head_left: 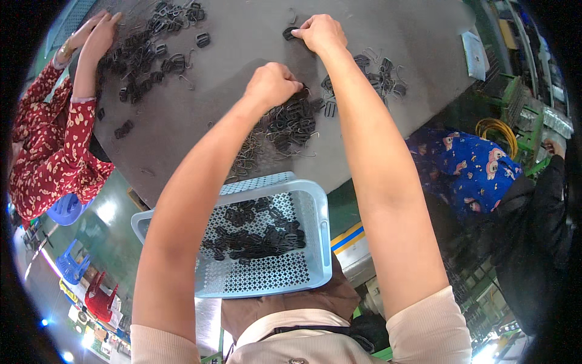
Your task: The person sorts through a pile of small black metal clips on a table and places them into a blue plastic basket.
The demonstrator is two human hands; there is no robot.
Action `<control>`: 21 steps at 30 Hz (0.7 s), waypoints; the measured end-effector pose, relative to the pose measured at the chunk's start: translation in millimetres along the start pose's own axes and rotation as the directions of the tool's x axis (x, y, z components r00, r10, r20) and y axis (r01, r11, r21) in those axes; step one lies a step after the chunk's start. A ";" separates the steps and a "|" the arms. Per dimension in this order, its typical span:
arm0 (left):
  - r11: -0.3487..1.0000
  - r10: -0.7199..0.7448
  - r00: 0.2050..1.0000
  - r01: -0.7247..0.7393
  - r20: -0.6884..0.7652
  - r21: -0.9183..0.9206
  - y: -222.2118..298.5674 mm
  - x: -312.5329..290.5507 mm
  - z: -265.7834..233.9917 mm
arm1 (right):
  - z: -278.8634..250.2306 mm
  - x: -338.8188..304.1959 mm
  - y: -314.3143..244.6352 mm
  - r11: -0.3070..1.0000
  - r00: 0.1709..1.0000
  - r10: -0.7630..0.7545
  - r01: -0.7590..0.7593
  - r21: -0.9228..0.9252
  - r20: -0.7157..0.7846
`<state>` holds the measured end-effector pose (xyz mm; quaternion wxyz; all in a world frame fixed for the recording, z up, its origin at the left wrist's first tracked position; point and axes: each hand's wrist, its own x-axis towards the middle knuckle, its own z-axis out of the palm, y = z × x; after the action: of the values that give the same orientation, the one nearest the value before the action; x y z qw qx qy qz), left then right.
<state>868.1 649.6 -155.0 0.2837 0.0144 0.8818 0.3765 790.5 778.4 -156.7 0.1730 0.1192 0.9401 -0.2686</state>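
Note:
My right hand (321,33) is stretched out over the grey table, thumb and fingers pinching a black buckle (290,33). A thin wire hook (293,15) lies just beyond it. Nearer to me, my left hand (273,86) has its fingertips pressed together at the far edge of a heap of black buckles (292,121). Something dark shows at those fingertips, too small to name. Loose wire hooks (245,155) are tangled along the near side of this heap. Beneath my forearms a light blue plastic basket (324,227) holds many black buckles (264,242).
More buckles and hooks (385,79) lie right of my right forearm. At the left, a person in a red patterned sleeve (79,130) handles another spread of buckles (139,54). A person in dark clothing (527,224) is at the right, near blue patterned cloth (470,164).

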 end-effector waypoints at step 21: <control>0.999 -0.034 0.995 0.032 -0.090 -0.014 -43.4 -43.1 -61.7 | -17.6 -82.4 51.0 0.780 0.942 -0.118 -0.108 0.616 0.314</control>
<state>880.9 567.8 -128.7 0.2500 -0.0188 0.8915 0.3774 877.2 819.3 -134.2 0.2801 0.1198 0.7542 -0.5817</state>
